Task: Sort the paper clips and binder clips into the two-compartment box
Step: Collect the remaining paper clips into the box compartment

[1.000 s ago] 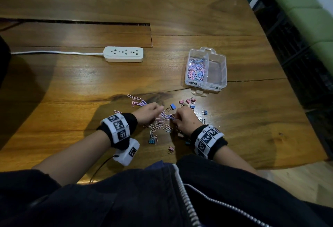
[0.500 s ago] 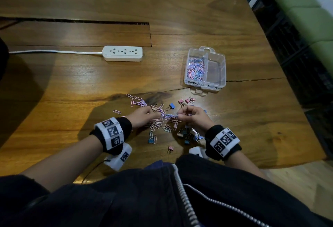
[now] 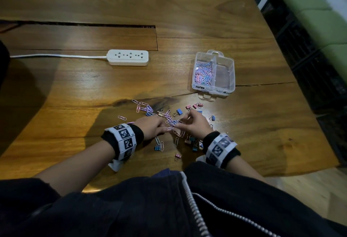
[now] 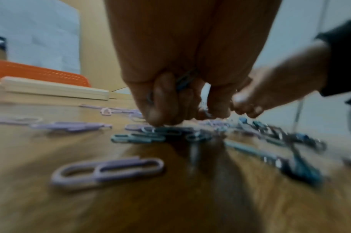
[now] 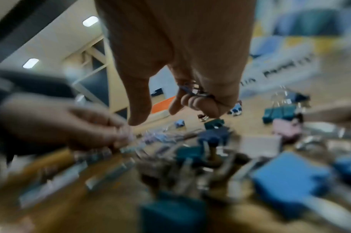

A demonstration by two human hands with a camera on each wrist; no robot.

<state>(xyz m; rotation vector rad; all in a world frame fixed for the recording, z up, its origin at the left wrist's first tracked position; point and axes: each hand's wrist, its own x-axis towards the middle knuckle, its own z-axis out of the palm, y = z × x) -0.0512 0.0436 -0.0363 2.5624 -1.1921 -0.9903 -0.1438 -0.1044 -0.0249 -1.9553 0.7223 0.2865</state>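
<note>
A broad wooden table [image 3: 187,11] with a dark crack along its grain fills the scene, a white power strip [image 3: 128,57] lying far left and green seating beyond the right edge. The clear two-compartment box [image 3: 228,78] stands to the far right of the hands, its left bay heaped with paper clips [image 3: 202,73], its right bay apparently bare. Near the person, loose paper clips [image 3: 142,106] and binder clips [image 3: 194,143] lie mixed. The left hand [image 3: 150,127] has its fingers curled round a few paper clips, fingertips down in the scatter; the right hand [image 3: 196,123] is likewise bunched on a small gathered cluster. Judging by this, gathering is under way: it would pay to keep one kind per fist and shake off any hooked-on stragglers before carrying to the box. On the box's near wall, handwriting reads "PAPER" at left; the right label is partly legible, perhaps ending "CLIP".
</note>
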